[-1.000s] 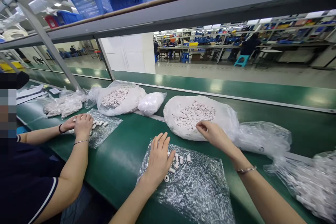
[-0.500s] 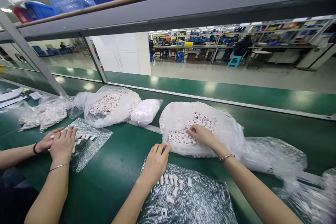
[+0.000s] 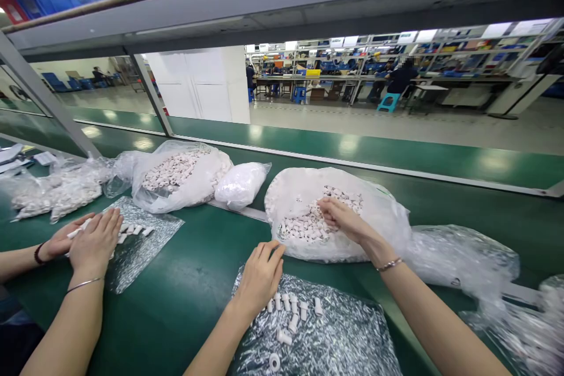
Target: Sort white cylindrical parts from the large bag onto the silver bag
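My right hand is over the open plastic bag heaped with small white fittings. Its fingers are curled together, and what they hold, if anything, is hidden. My left hand, fingers stretched out, lies palm down at the bag's near edge and over the top left corner of a clear plastic sheet. On that sheet lie a short row of white fittings, a few loose ones below it, and a single fitting showing its round end.
At the left, a co-worker's hands press together over fittings on another plastic sheet. A second bag of fittings and a small white bag stand farther back. A shelf beam crosses overhead.
My right hand has lifted slightly from the heap with its fingers curled in. My left hand has hardly moved. The co-worker's top hand has flattened, and the view has tilted slightly.
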The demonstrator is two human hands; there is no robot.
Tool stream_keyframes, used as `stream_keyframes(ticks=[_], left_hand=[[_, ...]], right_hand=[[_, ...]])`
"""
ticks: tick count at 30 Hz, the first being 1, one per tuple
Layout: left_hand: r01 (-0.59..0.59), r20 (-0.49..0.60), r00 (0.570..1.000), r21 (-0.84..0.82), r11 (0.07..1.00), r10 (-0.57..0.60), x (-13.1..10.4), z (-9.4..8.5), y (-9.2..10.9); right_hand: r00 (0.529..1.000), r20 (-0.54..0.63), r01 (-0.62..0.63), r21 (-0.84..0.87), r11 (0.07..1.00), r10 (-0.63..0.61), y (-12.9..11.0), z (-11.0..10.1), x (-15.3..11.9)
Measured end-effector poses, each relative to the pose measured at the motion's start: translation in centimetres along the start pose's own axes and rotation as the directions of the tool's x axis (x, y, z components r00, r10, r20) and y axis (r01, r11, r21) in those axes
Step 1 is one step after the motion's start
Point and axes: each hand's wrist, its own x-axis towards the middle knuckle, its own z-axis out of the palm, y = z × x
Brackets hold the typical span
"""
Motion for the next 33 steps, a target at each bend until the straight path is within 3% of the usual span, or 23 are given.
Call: stream_keyframes(ticks=[5, 8, 17, 21, 26, 29, 33], left_hand=[[0.01, -0.011, 1.0, -0.029, 1.0, -0.01, -0.1, 0.0, 0.1], [0.009, -0.014, 1.0, -0.037, 0.999, -0.01, -0.1, 0.0, -0.1], [0.027, -0.015, 0.999, -0.07, 0.997, -0.028, 0.1, 0.3, -0.4], [0.033, -0.014, 0.999, -0.087, 0.996, -0.035, 0.1, 0.3, -0.4], [0.037, -0.021, 0.999, -0.097, 0.995, -0.039, 0.1, 0.1, -0.3], [0.041, -0.023, 0.999, -0.101, 0.994, -0.043, 0.2, 0.0, -0.3], [0.036, -0.027, 0.999, -0.123, 0.992, -0.04, 0.2, 0.0, -0.2]], right_hand=[[1.0, 0.025, 0.02, -0.144, 0.989, -0.016, -0.2, 3.0, 1.4], [1.0, 0.027, 0.019, -0.177, 0.984, -0.015, -0.1, 3.7, 2.3], [0.998, 0.059, -0.017, -0.071, 0.997, 0.021, -1.0, 0.2, 1.3], [0.994, 0.106, -0.007, -0.192, 0.981, 0.028, -1.3, 2.3, 0.7], [0.997, 0.067, 0.003, -0.371, 0.929, 0.024, -2.0, 4.7, 0.7], [0.998, 0.066, 0.01, -0.392, 0.92, 0.017, -3.0, 3.8, -0.5], [0.981, 0.191, 0.071, -0.263, 0.962, -0.02, -5.0, 2.0, -5.3]])
